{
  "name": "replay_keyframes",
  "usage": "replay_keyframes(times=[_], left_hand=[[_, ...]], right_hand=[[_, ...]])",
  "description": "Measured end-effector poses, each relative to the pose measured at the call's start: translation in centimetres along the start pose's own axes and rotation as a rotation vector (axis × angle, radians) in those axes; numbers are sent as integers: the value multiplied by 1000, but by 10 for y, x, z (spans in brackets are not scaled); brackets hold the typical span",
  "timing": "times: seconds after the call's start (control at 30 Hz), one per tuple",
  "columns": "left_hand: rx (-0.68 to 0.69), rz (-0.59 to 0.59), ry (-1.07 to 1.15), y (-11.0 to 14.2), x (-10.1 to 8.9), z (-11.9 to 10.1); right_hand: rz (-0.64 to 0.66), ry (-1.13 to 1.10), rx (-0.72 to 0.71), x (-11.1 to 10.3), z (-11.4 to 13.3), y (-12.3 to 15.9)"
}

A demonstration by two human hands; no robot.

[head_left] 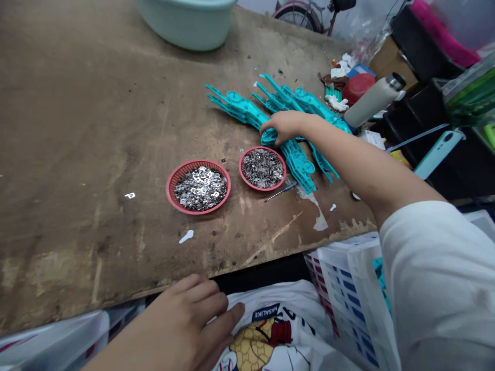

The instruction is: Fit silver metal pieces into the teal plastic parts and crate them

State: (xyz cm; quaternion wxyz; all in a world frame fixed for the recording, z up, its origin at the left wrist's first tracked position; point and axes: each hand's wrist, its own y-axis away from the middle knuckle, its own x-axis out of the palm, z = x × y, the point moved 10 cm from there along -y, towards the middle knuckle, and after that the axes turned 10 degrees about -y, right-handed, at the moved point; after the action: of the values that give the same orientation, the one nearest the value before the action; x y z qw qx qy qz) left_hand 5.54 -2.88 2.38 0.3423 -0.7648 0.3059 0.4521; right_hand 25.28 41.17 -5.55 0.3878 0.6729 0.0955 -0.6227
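My right hand (288,126) reaches across the table, its fingers curled round the middle of a teal plastic part (244,109), long and molded with pronged ends. More teal plastic parts (315,104) lie beside and under it, overlapping. The fingertips are partly hidden. Just in front stands a small red basket (240,172) of small metal pieces (263,169). To its left is a larger red basket (169,193) filled with shiny metal pieces (201,188). My left hand (197,317) rests near the table's front edge, fingers loosely extended, with nothing visible in it.
A small screwdriver (284,190) lies by the smaller basket. A pale green basin (189,26) stands at the back. On the right are a bottle (373,100), a red bowl (359,87) and black bins (429,149). A white crate (348,288) stands below the table edge.
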Motion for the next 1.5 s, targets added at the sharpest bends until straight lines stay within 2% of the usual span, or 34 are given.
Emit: replay_keyframes(times=[0.2, 0.47, 0.63, 0.8, 0.9, 1.03, 1.17, 1.3, 1.4, 1.5], left_hand=[[19, 19, -11, 1, -2, 0], [16, -10, 6, 1, 1, 0], [-7, 36, 33, -2, -3, 8], [64, 145, 91, -9, -13, 10], [80, 167, 69, -14, -17, 14], [51, 195, 38, -16, -13, 23], [22, 235, -21, -15, -3, 29], [9, 269, -45, -18, 2, 35], [9, 268, -36, -14, 1, 38], [-22, 259, -28, 0, 0, 44]], right_hand=[[37, 91, 23, 2, 1, 2], [-8, 11, 33, -5, -5, 9], [-7, 24, 76, -3, -4, 6], [20, 16, 62, 10, -4, 3], [16, 39, 36, 17, -4, 1], [12, 78, 23, 13, -2, -2], [21, 49, 32, -3, -5, 9], [-90, -5, 70, -42, -3, 37], [-186, -6, 94, -83, 14, 74], [-225, -24, 36, -118, 38, 137]])
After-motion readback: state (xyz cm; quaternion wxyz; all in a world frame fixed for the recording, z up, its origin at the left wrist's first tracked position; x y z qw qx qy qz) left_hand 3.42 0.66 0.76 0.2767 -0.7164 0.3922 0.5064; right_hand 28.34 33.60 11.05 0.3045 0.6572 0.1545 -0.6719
